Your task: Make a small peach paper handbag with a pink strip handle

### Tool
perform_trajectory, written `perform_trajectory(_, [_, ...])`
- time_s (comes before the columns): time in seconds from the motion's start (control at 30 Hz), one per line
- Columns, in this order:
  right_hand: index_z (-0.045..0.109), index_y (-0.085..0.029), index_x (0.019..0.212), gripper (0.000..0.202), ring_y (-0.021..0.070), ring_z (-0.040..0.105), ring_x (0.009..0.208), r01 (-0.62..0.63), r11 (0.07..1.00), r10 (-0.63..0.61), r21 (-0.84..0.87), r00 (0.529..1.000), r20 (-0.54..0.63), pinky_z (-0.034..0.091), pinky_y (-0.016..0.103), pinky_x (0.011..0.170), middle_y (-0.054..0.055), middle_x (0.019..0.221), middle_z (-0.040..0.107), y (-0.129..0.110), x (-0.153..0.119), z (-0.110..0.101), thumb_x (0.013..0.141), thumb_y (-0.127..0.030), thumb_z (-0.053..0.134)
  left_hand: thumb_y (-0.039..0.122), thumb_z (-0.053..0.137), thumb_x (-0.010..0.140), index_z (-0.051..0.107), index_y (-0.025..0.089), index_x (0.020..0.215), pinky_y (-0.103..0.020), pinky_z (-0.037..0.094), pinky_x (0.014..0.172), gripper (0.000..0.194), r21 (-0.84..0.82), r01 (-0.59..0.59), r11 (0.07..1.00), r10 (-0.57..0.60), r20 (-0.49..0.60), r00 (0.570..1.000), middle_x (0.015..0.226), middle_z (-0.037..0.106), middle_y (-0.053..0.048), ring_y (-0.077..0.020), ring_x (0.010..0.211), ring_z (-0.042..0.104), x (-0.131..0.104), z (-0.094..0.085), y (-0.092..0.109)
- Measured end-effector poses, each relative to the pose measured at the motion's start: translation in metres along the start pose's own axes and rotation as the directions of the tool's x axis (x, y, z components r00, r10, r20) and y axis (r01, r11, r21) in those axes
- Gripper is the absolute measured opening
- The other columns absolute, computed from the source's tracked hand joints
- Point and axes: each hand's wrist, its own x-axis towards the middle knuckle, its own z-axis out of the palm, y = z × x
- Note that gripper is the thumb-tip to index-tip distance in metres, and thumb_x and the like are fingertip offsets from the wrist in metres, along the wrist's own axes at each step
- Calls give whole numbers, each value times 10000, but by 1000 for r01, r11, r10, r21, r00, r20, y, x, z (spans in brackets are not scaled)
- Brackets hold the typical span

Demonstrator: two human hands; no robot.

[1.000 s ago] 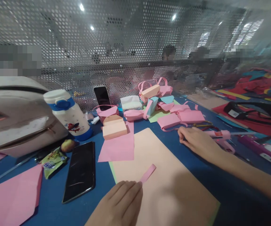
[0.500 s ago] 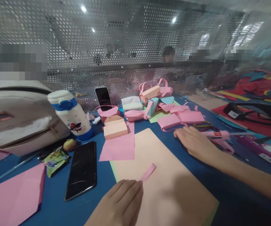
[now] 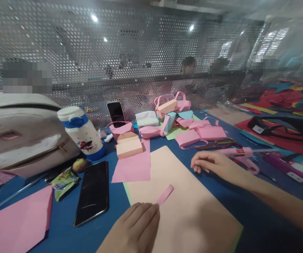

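Observation:
My left hand is closed on one end of a short pink paper strip, low in the middle of the head view. The strip's free end points up and right over a large peach paper sheet. My right hand is just past that sheet's right edge, its fingers loosely bent and nothing visible in them. Beyond it are folded pink paper boxes and a pair of scissors. A pink glue gun is partly behind my right wrist.
On the left are a backpack, a bottle, a green snack packet and a black phone. Small paper bags and a second phone stand before a perforated metal panel. A purple device lies at right.
My right hand has drawn slightly left and toward me, away from the pink boxes, and turned so its curled fingers show. The left hand still holds the strip in about the same place.

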Motion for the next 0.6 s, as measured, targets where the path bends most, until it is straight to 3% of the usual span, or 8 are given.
perform_trajectory(0.13, [664, -152, 717, 322, 142, 601, 575, -153, 948, 155, 278, 988, 14, 328, 221, 462, 45, 660, 683, 1, 9, 9, 722, -460, 759, 49, 369, 992, 667, 31, 1136, -356, 603, 798, 331, -12, 5, 1000, -5, 0, 1000, 1067, 742, -150, -239, 943, 699, 0, 2, 0])
perform_trajectory(0.27, [568, -176, 607, 420, 117, 573, 511, -158, 911, 184, 381, 982, -33, 399, 222, 509, -3, 545, 643, -8, 10, 14, 595, -468, 869, 55, 331, 1003, 661, 47, 1149, -347, 596, 810, 361, -7, 20, 1000, -20, -7, 1000, 1069, 741, -142, -227, 955, 688, -1, 3, 0])
perform_trajectory(0.43, [584, -186, 625, 498, 133, 560, 461, -139, 958, 147, 251, 989, -15, 431, 262, 498, 21, 550, 643, -14, -6, -3, 724, -650, 734, 47, 340, 1001, 672, 38, 1130, -356, 607, 788, 356, -1, 10, 1000, -10, 7, 1000, 1075, 749, -135, -235, 927, 709, 1, 0, 0])
perform_trajectory(0.57, [535, -229, 522, 617, 170, 546, 449, -77, 996, 72, -37, 989, -126, 460, 333, 525, 51, 464, 575, -3, -59, -34, 884, -725, 475, 83, 326, 1024, 664, 37, 1156, -370, 606, 804, 365, -6, 29, 1000, -29, 25, 999, 1104, 740, -142, -241, 960, 703, -2, 2, 1])
perform_trajectory(0.6, [522, -241, 494, 649, 173, 527, 421, -124, 985, 99, -123, 977, -187, 457, 351, 508, 65, 449, 559, 2, -78, -42, 928, -707, 396, 85, 313, 1027, 661, 42, 1162, -367, 602, 812, 376, -6, 34, 999, -34, 22, 999, 1106, 739, -139, -238, 970, 698, -3, 4, 1])
